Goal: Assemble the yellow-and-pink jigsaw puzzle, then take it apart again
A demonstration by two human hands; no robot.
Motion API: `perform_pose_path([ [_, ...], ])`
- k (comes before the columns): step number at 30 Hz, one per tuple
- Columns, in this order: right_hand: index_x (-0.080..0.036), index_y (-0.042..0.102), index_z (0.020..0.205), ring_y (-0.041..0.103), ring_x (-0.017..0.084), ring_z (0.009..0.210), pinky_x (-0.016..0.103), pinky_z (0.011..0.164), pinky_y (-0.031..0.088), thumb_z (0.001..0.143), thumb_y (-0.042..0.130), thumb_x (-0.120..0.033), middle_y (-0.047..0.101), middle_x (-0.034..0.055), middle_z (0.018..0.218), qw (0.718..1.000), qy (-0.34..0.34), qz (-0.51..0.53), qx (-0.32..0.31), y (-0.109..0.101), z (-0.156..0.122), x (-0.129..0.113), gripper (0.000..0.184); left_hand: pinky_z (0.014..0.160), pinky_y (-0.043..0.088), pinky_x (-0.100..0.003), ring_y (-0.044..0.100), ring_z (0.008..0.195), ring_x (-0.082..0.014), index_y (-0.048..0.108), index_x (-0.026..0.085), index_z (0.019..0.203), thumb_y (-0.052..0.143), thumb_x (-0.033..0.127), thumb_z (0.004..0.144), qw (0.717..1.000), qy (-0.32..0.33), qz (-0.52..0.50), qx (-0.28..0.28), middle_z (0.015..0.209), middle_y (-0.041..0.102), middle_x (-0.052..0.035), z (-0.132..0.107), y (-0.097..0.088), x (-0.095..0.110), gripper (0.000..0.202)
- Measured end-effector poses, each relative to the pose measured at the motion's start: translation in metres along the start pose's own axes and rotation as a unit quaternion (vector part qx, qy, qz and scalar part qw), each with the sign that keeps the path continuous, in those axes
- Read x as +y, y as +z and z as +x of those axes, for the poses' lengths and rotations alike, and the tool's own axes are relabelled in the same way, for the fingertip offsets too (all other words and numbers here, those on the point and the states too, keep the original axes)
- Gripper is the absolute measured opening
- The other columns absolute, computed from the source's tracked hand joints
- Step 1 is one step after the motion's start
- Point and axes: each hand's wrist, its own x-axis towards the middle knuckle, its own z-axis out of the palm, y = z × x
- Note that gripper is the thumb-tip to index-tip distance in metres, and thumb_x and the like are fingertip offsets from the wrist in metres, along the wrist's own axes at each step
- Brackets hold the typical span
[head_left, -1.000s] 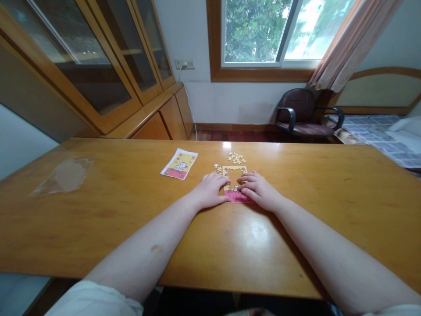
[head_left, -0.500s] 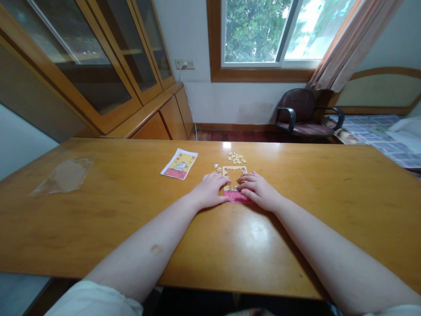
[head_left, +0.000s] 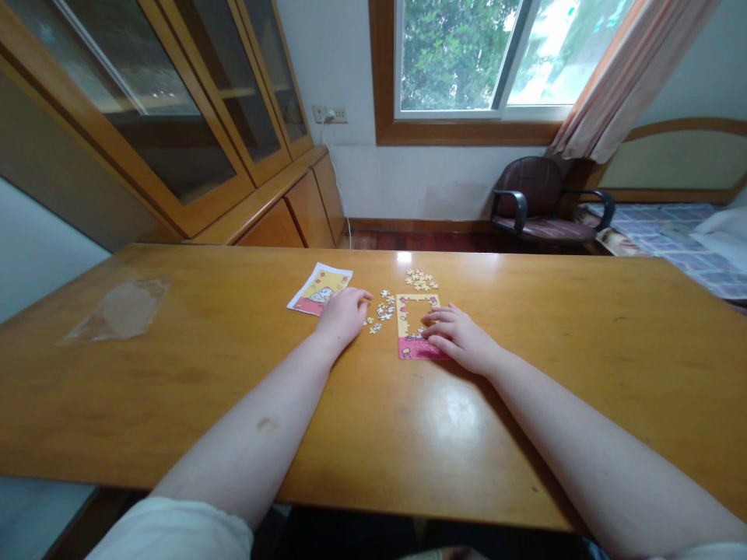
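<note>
A jigsaw puzzle (head_left: 408, 351) with a yellow border and a pink lower part lies flat on the table, its middle unfilled. My right hand (head_left: 458, 333) rests on its right side, fingers spread, covering part of it. To the left of the puzzle, my left hand (head_left: 345, 313) hovers beside loose white-patterned puzzle pieces (head_left: 385, 309), fingers apart and loosely bent. No piece shows in it. It overlaps the lower right corner of a picture sheet (head_left: 308, 302) with a white animal on yellow and pink.
Beyond the puzzle sits a pile of yellowish puzzle pieces (head_left: 421, 280). A clear plastic bag (head_left: 120, 309) lies on the left of the wooden table (head_left: 233, 373). Past the far edge stand a glass-door cabinet (head_left: 245, 183) and an armchair (head_left: 534, 198).
My left hand has moved left, off the puzzle's left edge to the loose pieces and sheet, uncovering more pieces and the puzzle's lower left corner. My right hand has stayed put.
</note>
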Motion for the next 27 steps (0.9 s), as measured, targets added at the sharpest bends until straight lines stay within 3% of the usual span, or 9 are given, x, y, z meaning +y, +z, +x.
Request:
perform_pose_path([
  [7,-0.022,0.072,0.099,0.051,0.028,0.121,0.058,0.109,0.024,0.096,0.043,-0.042,0.065,0.0101,0.119,1.0,-0.002,-0.002,0.004,-0.001,0.0,-0.001,0.035,0.088,0.047,-0.039,0.062,0.1,-0.0269,0.073,0.025,0.101,0.047,0.016,0.086,0.995,-0.009,0.095,-0.019,0.106,0.071,-0.006,-0.002,-0.004,0.0,0.031],
  [13,-0.022,0.072,0.101,0.052,0.027,0.121,0.057,0.11,0.024,0.096,0.043,-0.041,0.065,0.0099,0.119,1.0,-0.002,0.003,0.005,-0.001,0.0,-0.002,0.035,0.084,0.045,-0.039,0.062,0.095,-0.0268,0.073,0.024,0.091,0.05,0.019,0.084,0.987,0.032,0.155,-0.029,0.096,0.072,-0.006,-0.009,-0.019,0.01,0.024],
  [17,-0.022,0.072,0.101,0.052,0.027,0.12,0.056,0.11,0.024,0.096,0.043,-0.041,0.066,0.01,0.119,1.0,0.002,0.005,0.003,-0.001,0.0,-0.002,0.035,0.079,0.046,-0.034,0.064,0.087,-0.0241,0.071,0.023,0.08,0.056,0.032,0.082,0.982,0.056,0.146,-0.102,0.088,0.071,-0.0058,-0.015,-0.025,0.02,0.017],
  [20,-0.022,0.072,0.101,0.052,0.027,0.12,0.057,0.11,0.024,0.096,0.044,-0.041,0.065,0.0102,0.119,1.0,0.005,0.006,0.005,-0.002,0.001,-0.003,0.034,0.074,0.047,-0.033,0.064,0.084,-0.0246,0.071,0.023,0.076,0.061,0.039,0.077,0.98,0.056,0.142,-0.127,0.085,0.071,-0.006,-0.016,-0.024,0.022,0.019],
  [27,-0.023,0.073,0.1,0.053,0.028,0.12,0.059,0.109,0.024,0.096,0.043,-0.042,0.066,0.011,0.119,1.0,0.005,0.008,0.009,-0.003,0.001,-0.005,0.036,0.066,0.047,-0.028,0.065,0.073,-0.0207,0.07,0.023,0.07,0.064,0.034,0.073,0.983,0.024,0.09,-0.155,0.078,0.071,-0.0044,-0.015,-0.018,0.019,0.013],
])
